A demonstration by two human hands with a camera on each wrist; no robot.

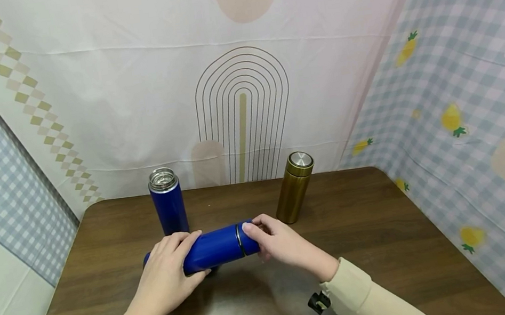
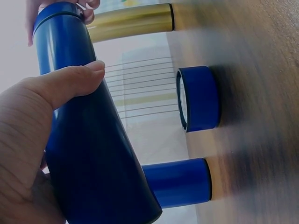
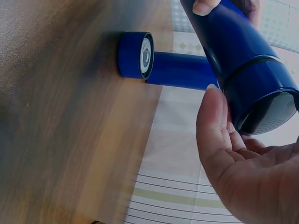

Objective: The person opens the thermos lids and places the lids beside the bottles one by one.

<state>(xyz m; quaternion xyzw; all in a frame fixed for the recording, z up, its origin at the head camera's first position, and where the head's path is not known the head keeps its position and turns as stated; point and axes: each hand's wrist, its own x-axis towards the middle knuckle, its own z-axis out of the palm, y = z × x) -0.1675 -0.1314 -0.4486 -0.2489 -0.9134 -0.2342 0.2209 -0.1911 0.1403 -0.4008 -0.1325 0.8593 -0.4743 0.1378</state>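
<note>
A blue thermos flask [image 1: 216, 247] lies nearly level in the air above the table. My left hand [image 1: 167, 274] grips its body, the thumb across the near side in the left wrist view. At its other end my right hand [image 1: 281, 242] holds the blue lid [image 1: 250, 237], separated from the body by a dark ring. Behind the left hand stands a second blue thermos [image 1: 169, 207] with its steel mouth uncovered. A loose blue lid [image 2: 201, 98] sits on the table with its pale inside facing up; the held flask mostly hides it in the head view.
A gold thermos [image 1: 293, 189] with a steel-topped lid stands at the back right of the brown wooden table [image 1: 392, 256]. A patterned cloth [image 1: 138, 103] hangs behind the table edge, and checked cloth [image 1: 447, 98] hangs along the right side.
</note>
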